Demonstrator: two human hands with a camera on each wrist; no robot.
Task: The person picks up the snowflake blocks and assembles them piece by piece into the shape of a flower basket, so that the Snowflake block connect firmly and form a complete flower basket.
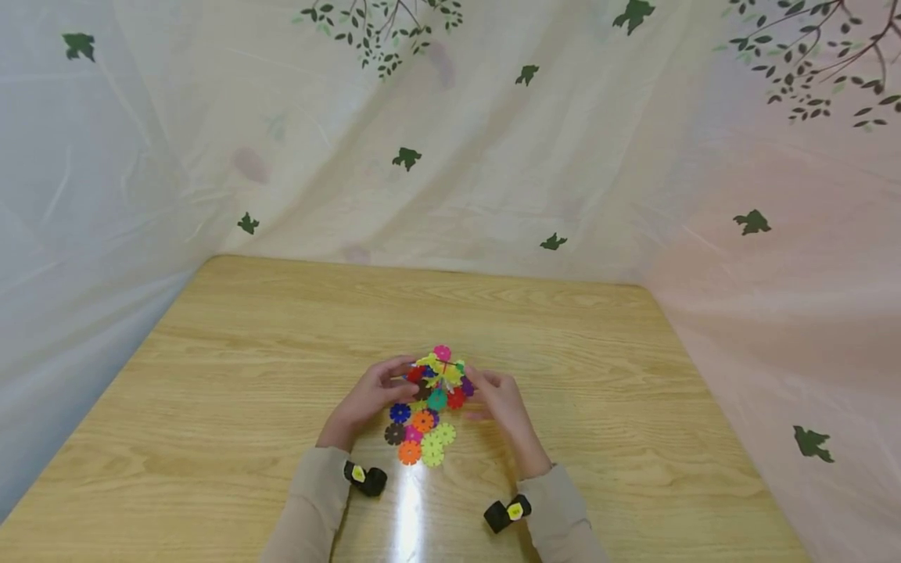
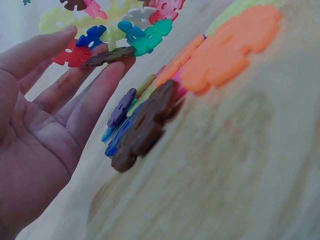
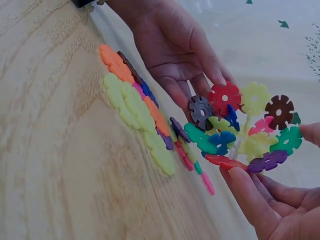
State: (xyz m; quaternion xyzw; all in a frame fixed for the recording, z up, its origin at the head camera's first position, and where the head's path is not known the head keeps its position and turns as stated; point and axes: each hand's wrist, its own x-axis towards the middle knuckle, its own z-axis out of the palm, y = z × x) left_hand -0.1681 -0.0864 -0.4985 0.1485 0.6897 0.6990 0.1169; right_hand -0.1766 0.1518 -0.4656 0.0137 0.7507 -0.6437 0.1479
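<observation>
Between the two hands is an assembly of interlocked notched discs in many colours, seen in the head view (image 1: 443,375) and, raised above the table, in the right wrist view (image 3: 225,98). The left hand (image 1: 375,395) holds its left side; in the left wrist view that hand (image 2: 45,115) has its fingertips at a red disc (image 2: 72,55) and a brown disc (image 2: 109,57). On the other side the right hand (image 1: 503,403) grips the rim, its fingers beneath the red and purple (image 3: 267,161) discs and at a green disc (image 3: 287,140) in the right wrist view.
Loose discs lie in a pile on the wooden table (image 1: 246,375) just below the assembly, among them orange (image 1: 410,452), yellow-green (image 1: 432,450), brown (image 1: 395,433) and blue (image 1: 400,413) ones. Behind the table hangs a pale curtain (image 1: 457,195) with leaf and bird prints.
</observation>
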